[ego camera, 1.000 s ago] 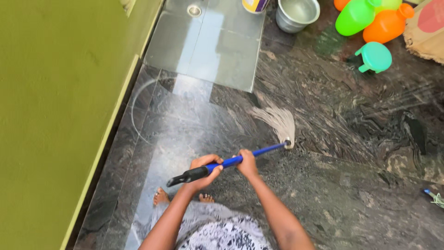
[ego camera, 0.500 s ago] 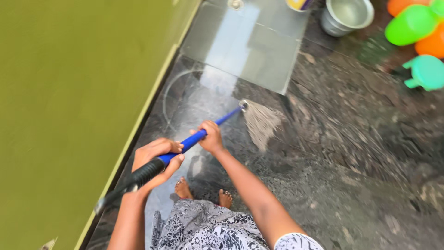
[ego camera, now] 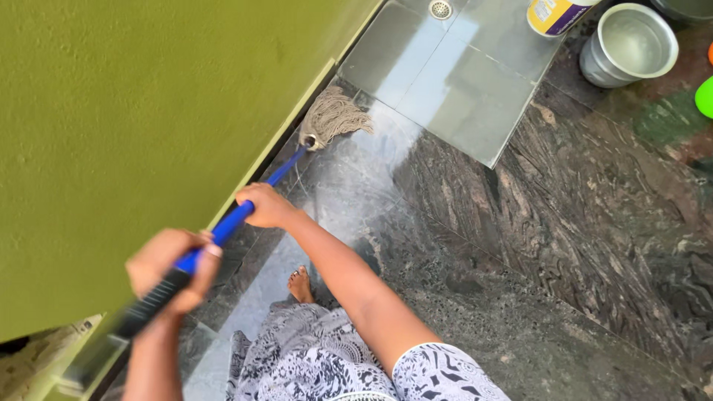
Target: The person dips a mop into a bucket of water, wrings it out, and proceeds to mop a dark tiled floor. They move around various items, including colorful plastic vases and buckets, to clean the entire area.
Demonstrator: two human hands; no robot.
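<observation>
I hold a mop with a blue shaft (ego camera: 276,177) and a black grip at its near end. My left hand (ego camera: 172,267) is closed around the shaft where blue meets black, blurred by motion. My right hand (ego camera: 266,206) grips the blue shaft further down. The beige string mop head (ego camera: 336,116) lies on the wet dark stone floor (ego camera: 520,245), close against the base of the green wall (ego camera: 148,111). One bare foot (ego camera: 300,285) shows below my right arm.
A paler sunken tile area (ego camera: 453,74) with a round drain (ego camera: 440,9) lies beyond the mop head. A steel pot (ego camera: 627,46) and a yellow and white container (ego camera: 557,15) stand at the top right. A green plastic item (ego camera: 705,96) peeks in at the right edge.
The mop head has swept left across the floor, from the middle of the dark stone to the foot of the green wall. Both hands followed to the left, still gripping the shaft.
</observation>
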